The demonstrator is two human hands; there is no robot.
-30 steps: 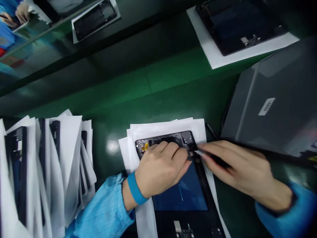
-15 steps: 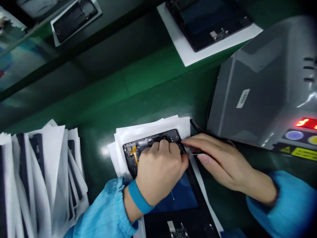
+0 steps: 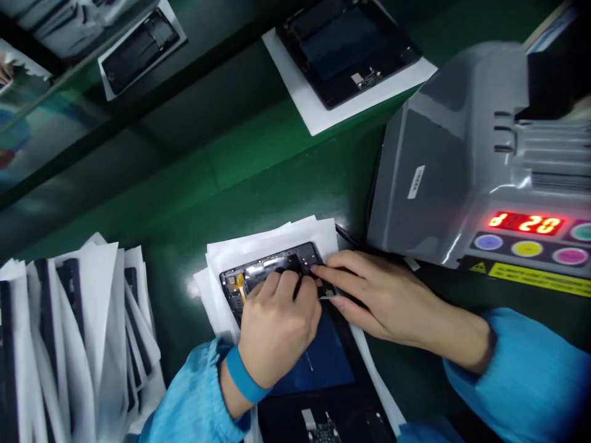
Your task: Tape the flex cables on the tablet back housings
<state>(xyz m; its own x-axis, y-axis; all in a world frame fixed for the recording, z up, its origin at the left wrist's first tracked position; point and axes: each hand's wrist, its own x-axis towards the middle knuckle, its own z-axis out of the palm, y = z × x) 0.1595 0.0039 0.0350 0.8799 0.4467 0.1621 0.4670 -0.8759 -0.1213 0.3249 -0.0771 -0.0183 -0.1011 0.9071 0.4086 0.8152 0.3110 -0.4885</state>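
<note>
Pressing my left hand (image 3: 276, 329) flat on the opened tablet (image 3: 295, 320) beside the grey machine (image 3: 466, 184), right hand (image 3: 373, 295) fingertips pinching something tiny; thin, stiff, fragile board, so I'd judge the edges safest

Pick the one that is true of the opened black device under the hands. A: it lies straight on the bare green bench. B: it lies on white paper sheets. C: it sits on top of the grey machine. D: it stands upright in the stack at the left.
B: the opened black device lies flat on white paper sheets, with the left hand and right hand fingering its top end.
</note>
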